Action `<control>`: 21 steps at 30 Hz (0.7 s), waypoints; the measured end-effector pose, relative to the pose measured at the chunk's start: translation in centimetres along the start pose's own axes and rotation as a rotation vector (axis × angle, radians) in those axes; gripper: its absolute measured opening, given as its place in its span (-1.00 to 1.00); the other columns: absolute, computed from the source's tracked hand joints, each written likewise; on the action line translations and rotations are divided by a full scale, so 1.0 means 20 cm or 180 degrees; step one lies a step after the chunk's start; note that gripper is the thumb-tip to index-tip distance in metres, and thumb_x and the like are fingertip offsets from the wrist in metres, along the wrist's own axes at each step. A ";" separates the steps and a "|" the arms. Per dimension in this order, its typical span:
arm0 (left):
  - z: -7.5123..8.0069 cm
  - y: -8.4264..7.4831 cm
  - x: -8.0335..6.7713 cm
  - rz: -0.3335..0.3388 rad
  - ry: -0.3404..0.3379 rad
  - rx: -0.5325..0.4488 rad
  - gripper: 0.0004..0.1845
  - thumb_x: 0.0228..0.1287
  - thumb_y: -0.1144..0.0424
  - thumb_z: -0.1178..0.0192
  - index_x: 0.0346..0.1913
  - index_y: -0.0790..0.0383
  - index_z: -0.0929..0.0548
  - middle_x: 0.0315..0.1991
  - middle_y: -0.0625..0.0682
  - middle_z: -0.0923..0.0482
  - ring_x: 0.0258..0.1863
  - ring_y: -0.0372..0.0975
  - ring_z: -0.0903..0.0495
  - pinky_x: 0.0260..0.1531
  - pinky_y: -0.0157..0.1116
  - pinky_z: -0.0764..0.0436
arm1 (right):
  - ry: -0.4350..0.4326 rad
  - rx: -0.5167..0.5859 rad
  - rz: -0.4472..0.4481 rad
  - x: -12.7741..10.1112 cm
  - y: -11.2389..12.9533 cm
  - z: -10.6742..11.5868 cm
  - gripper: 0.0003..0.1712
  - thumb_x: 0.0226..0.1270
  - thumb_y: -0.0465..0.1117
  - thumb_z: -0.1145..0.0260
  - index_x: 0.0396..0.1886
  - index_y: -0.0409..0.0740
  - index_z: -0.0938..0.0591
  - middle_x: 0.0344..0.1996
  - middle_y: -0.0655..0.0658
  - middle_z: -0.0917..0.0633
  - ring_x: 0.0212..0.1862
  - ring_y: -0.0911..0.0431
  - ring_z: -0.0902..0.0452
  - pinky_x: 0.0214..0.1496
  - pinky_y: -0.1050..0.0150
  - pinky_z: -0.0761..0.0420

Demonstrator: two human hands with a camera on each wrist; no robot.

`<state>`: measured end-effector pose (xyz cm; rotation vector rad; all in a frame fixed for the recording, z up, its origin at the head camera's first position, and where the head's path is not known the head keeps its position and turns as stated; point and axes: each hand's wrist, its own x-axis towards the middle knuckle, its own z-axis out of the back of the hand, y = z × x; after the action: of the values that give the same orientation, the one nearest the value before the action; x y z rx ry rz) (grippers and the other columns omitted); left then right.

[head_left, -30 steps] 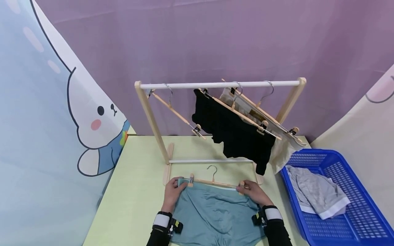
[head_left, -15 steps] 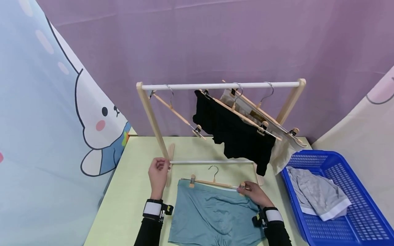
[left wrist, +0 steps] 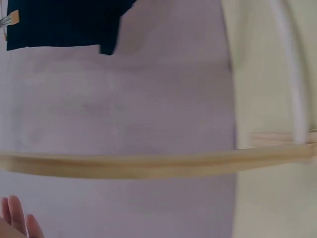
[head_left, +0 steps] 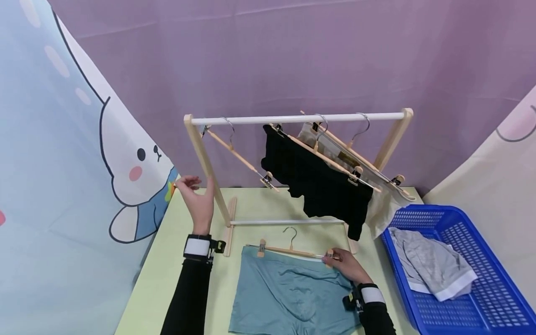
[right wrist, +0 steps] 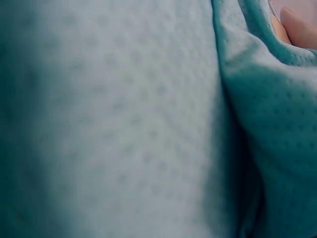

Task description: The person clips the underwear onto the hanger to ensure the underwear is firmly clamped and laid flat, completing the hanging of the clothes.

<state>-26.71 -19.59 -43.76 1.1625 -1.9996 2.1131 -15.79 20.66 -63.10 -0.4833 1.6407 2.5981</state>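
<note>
Teal boxer briefs (head_left: 289, 293) lie on the table, their waistband clipped to a wooden clip hanger (head_left: 293, 251) with a metal hook. At the hanger's right clip, my right hand (head_left: 348, 267) pinches the hanger end and waistband. Perforated teal fabric (right wrist: 143, 119) fills most of the right wrist view, with a fingertip (right wrist: 299, 29) at its top right. My left hand (head_left: 198, 204) is raised beside the rack's left post (head_left: 209, 174), holding nothing, fingers loosely bent and thumb apart. In the left wrist view its fingers (left wrist: 17, 213) show at the lower left corner, below the wooden post.
The rack's white rail (head_left: 293, 119) carries a bare clip hanger (head_left: 236, 153), black briefs (head_left: 318, 186) on a second hanger and a beige garment (head_left: 383, 209) on a third. To the right, a blue basket (head_left: 498, 279) contains a grey garment (head_left: 431, 263).
My left hand has left the waistband's left end and moved up and left to beside the rack's left post. The right hand stays at the hanger's right clip.
</note>
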 end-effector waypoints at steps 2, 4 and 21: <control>-0.03 -0.02 0.05 -0.0042 0.0064 -0.0044 -0.44 0.22 0.36 -0.31 0.07 0.63 -0.24 -0.03 0.37 -0.31 0.00 0.17 -0.34 0.03 -0.09 -0.26 | -0.0009 -0.0006 -0.0008 0.00 0.00 0.00 -0.63 0.44 0.01 -0.27 -0.28 -0.23 -0.50 -0.55 0.01 -0.35 -0.51 0.21 -0.23 -0.38 0.34 -0.27; -0.05 -0.03 0.09 -0.0062 0.0140 -0.0064 -0.44 0.21 0.34 -0.32 0.07 0.58 -0.24 -0.03 0.26 -0.32 0.01 0.08 -0.35 0.05 -0.09 -0.26 | -0.0021 -0.0052 0.0026 0.00 0.00 -0.01 -0.65 0.47 -0.04 -0.25 -0.28 -0.27 -0.49 -0.53 -0.02 -0.39 -0.50 0.19 -0.26 -0.39 0.32 -0.27; -0.14 0.01 0.20 0.0699 0.0941 -0.0510 -0.53 0.55 0.08 -0.01 -0.60 0.17 -0.36 -0.75 -0.14 -0.28 -0.75 -0.35 -0.25 -0.71 -0.44 -0.24 | 0.0003 -0.0032 0.0234 0.00 -0.01 0.00 -0.63 0.43 0.02 -0.28 -0.30 -0.20 -0.47 -0.35 -0.08 -0.63 -0.40 0.17 -0.44 -0.38 0.31 -0.37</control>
<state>-31.03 -19.12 -41.72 0.5911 -2.1840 2.0208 -15.74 20.81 -63.27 -0.4327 1.6779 2.6592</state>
